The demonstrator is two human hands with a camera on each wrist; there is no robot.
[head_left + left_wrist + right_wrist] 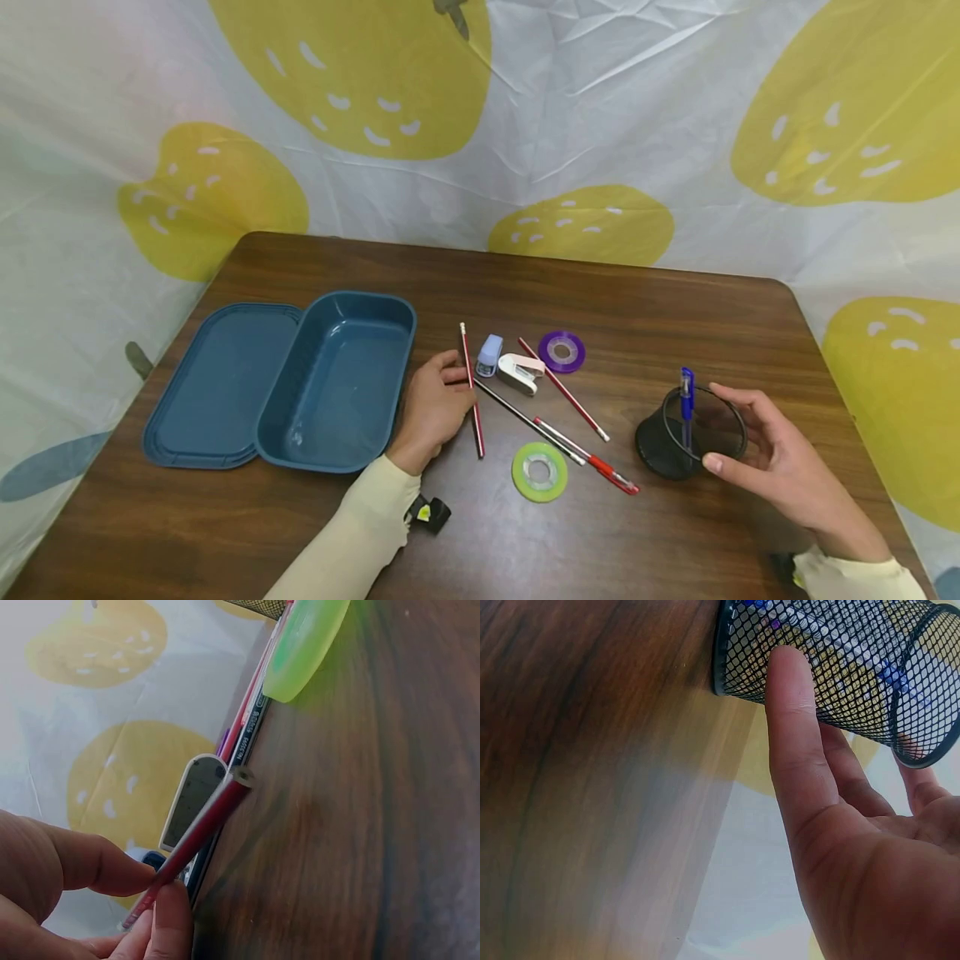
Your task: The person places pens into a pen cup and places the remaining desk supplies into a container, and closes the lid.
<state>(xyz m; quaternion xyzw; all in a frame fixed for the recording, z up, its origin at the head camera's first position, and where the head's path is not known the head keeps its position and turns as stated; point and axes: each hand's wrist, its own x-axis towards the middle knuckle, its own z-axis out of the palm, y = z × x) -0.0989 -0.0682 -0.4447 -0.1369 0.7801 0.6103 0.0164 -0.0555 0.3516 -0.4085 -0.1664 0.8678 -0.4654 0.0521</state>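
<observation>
My left hand (438,404) pinches a red striped pencil (477,425) between thumb and fingers. In the left wrist view the blunt end of this pencil (206,823) points up and away from the hand, over the tabletop. On the right, a black mesh pen cup (658,446) stands on the table with a blue pen (687,396) upright inside. My right hand (795,471) grips the cup, thumb at the near side of its rim and a finger at the far side. The right wrist view shows fingers (793,712) along the mesh wall.
Between the hands lie a white stapler (517,372), a small pale-blue item (490,352), a purple tape roll (577,353), a green tape roll (560,483), a red pen (611,473), a dark pencil (517,411) and another red pencil (577,404). A blue box (337,462) overlaps its lid (217,383) at left.
</observation>
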